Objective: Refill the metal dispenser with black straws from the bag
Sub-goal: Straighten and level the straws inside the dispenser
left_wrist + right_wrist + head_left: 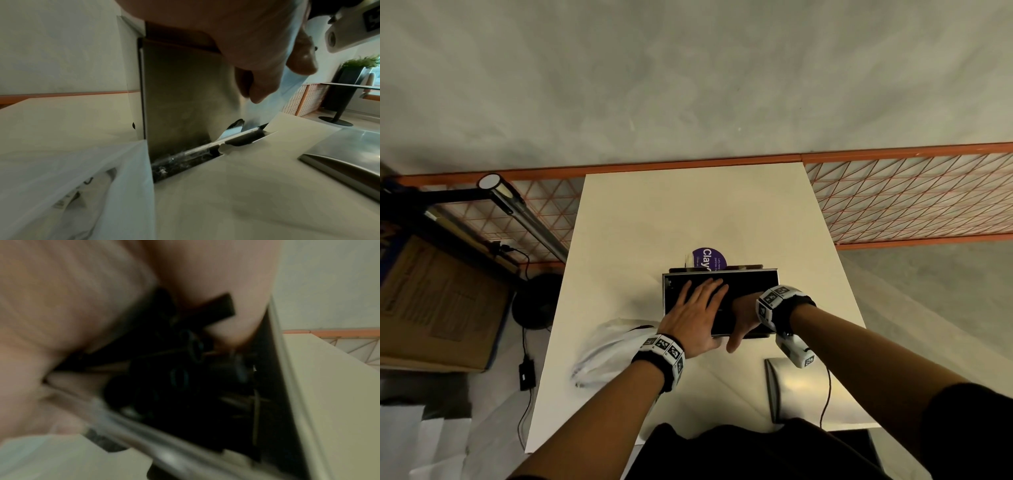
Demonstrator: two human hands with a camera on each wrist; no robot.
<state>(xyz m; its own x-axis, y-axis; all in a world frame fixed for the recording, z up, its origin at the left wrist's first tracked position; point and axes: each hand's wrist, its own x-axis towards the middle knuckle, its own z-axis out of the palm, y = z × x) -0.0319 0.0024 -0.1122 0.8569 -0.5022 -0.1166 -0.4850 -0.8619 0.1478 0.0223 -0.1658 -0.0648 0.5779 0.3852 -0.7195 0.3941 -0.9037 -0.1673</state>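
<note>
The metal dispenser (770,274) stands open-topped on the white table (688,212), packed with black straws (743,284). My left hand (695,308) lies flat on top of the straws with straight fingers. From the right, my right hand (743,318) reaches in, its thumb outside the front wall and its fingers inside among the straws (185,378), partly hidden under the left hand. In the left wrist view, the front wall (180,97) shows a straw in the bottom slot (242,139). The white plastic bag (606,349) lies to the left.
The dispenser's metal lid (801,387) lies flat at the table's near right. A purple round label (709,258) shows behind the dispenser. An orange mesh railing (911,198) runs behind the table. A cardboard box (438,301) sits on the floor at left.
</note>
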